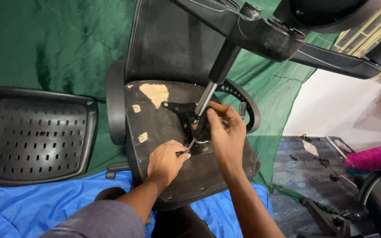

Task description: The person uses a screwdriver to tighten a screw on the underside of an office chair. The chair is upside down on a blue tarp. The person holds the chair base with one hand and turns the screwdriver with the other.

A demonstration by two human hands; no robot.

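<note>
Office chair [164, 119] lies flipped, seat underside up, on green cloth [58, 44] and blue sheet [31, 207]. Two small pale stickers [136, 108] sit left of the black mounting plate [186, 117]. Left hand [166, 161] pinches a thin tool [190, 145]; right hand [225, 132] grips the plate by the gas cylinder [206, 99]. A perforated plastic panel [36, 134] lies left.

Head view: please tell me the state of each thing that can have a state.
Office chair: upside down, underside up, covering torn.
Metal plate: on the underside.
Gas cylinder: tilted, base attached.
Screwdriver: tip at plate.
Left hand: gripping the screwdriver.
Right hand: on the plate.
Perforated panel: detached, flat.
</note>
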